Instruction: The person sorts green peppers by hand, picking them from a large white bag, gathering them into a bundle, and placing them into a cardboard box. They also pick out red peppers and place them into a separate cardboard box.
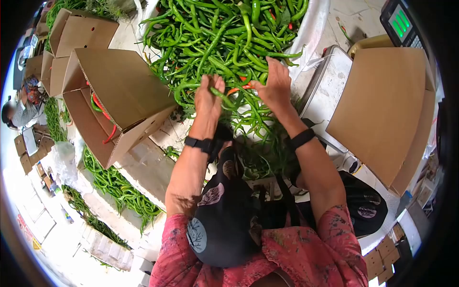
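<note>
A large heap of long green chili peppers (215,38) fills a white sack (318,28) in front of me and spills toward my feet. My left hand (206,103) is at the near side of the heap, its fingers curled round a green chili pepper (223,97) that slants down to the right. Over the right part of the heap, my right hand (277,88) has its thumb apart from its fingers. Its thumb tip is right at the end of a red chili pepper (239,89) lying among the green ones.
To the left stands an open cardboard box (119,91) with a few red and green peppers inside. Another carton (382,110) rests on a scale (330,76) with a lit display (400,24) at the right. More green peppers (117,184) lie at the lower left. A person (21,112) is at the far left.
</note>
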`<state>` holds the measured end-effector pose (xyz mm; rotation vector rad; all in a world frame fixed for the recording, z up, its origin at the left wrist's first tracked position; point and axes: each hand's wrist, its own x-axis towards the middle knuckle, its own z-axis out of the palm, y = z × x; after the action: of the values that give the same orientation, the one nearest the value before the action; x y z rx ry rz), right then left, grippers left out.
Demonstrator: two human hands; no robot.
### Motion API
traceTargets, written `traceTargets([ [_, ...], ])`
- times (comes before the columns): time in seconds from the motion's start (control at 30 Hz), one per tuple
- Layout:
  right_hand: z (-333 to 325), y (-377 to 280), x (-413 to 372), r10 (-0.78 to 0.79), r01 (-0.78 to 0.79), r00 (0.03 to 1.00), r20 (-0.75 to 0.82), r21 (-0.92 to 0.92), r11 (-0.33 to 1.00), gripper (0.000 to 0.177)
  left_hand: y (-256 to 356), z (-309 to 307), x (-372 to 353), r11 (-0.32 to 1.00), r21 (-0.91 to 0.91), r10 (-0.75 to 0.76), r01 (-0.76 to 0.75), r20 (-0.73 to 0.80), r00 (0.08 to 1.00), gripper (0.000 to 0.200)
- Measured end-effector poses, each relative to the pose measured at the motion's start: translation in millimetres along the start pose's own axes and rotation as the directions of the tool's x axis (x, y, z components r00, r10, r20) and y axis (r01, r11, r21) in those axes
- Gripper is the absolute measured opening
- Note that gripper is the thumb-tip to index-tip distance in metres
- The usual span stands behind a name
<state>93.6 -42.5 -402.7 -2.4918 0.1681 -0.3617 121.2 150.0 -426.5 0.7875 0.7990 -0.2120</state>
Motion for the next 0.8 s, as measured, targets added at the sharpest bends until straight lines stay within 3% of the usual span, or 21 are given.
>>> traceTargets([
  [0.03, 2, 1, 6, -0.004, 0.004, 1.0, 0.003, 0.001, 1.0, 0.074, -3, 6, 7, 0.999, 0.014, -0.035, 0.036, -0.047, 0.998, 0.037],
  [0.07, 3, 3, 11, 0.028, -0.013, 0.979, 0.201, -0.074, 0.997, 0.074, -6, 9, 11, 0.991, 0.123, -0.052, 0.046, 0.049, 0.997, 0.039],
  [0.1, 3, 4, 15, 0.074, -0.016, 0.919, 0.387, -0.153, 0.988, 0.074, -8, 22, 10, 0.988, 0.149, -0.071, 0.049, 0.143, 0.987, 0.053],
  [0.17, 13, -7, 21, 0.036, 0.039, 0.935, 0.353, -0.201, 0.979, 0.069, -14, 57, -2, 0.958, 0.285, 0.05, -0.033, -0.054, 0.997, 0.079],
  [0.2, 16, -17, 26, 0.085, 0.007, 0.892, 0.444, -0.201, 0.98, 0.067, -15, 48, 16, 0.967, 0.25, 0.037, -0.052, 0.061, 0.997, 0.1],
  [0.23, 18, -25, 28, 0.133, -0.026, 0.838, 0.529, -0.204, 0.979, 0.065, -11, 48, 24, 0.968, 0.247, 0.037, -0.051, 0.061, 0.997, 0.1],
  [0.27, 18, -32, 25, 0.117, -0.078, 0.83, 0.545, -0.093, 0.993, 0.061, -8, 47, 31, 0.969, 0.248, 0.003, 0.009, -0.048, 0.999, 0.08],
  [0.3, 20, -38, 22, 0.115, -0.074, 0.83, 0.546, -0.097, 0.993, 0.061, -7, 49, 33, 0.968, 0.242, -0.032, 0.069, -0.157, 0.987, 0.06],
  [0.33, 22, -44, 18, 0.111, -0.086, 0.793, 0.599, -0.07, 0.994, 0.06, -9, 49, 29, 0.98, 0.195, 0.078, -0.046, -0.157, 0.985, 0.052],
  [0.37, 23, -47, 15, 0.105, -0.101, 0.755, 0.647, -0.044, 0.994, 0.059, -10, 44, 23, 0.98, 0.193, 0.079, -0.048, -0.155, 0.985, 0.052],
  [0.43, 13, -47, 18, 0.123, -0.134, 0.721, 0.681, -0.036, 0.99, 0.054, 1, 47, -3, 0.986, 0.076, 0.151, -0.152, 0.008, 0.988, 0.042],
  [0.47, 10, -41, 16, 0.051, -0.271, 0.728, 0.684, 0.219, 0.937, 0.045, -4, 45, -1, 0.985, 0.029, 0.172, -0.17, -0.055, 0.984, 0.032],
  [0.5, 8, -38, 8, -0.012, -0.398, 0.737, 0.676, 0.448, 0.801, 0.036, -4, 40, 1, 0.986, 0.037, 0.164, -0.162, -0.064, 0.984, 0.032],
  [0.57, 3, -44, 6, 0.015, -0.445, 0.685, 0.729, 0.402, 0.8, 0.036, 4, 41, 20, 0.969, 0.233, -0.051, 0.076, -0.11, 0.993, 0.023],
  [0.6, 1, -48, 9, 0.031, -0.478, 0.635, 0.772, 0.361, 0.801, 0.036, 8, 43, 25, 0.979, 0.185, -0.065, 0.085, -0.113, 0.992, 0.044],
  [0.63, 0, -53, 12, 0.042, -0.506, 0.585, 0.81, 0.324, 0.799, 0.036, 10, 42, 26, 0.98, 0.184, -0.055, 0.074, -0.108, 0.993, 0.044],
  [0.67, 12, -46, 1, -0.016, -0.579, 0.678, 0.735, 0.548, 0.603, 0.045, 13, 39, 25, 0.984, 0.144, -0.096, 0.107, -0.081, 0.992, 0.04],
  [0.7, 6, -46, 4, -0.017, -0.58, 0.68, 0.733, 0.553, 0.598, 0.045, 14, 36, 19, 0.983, 0.108, -0.142, 0.147, -0.055, 0.988, 0.036],
  [0.8, -58, -51, 32, -0.021, -0.692, 0.626, 0.78, 0.567, 0.447, 0.049, 30, 44, -37, 0.998, 0.057, -0.035, 0.035, -0.001, 0.999, 0.018],
])
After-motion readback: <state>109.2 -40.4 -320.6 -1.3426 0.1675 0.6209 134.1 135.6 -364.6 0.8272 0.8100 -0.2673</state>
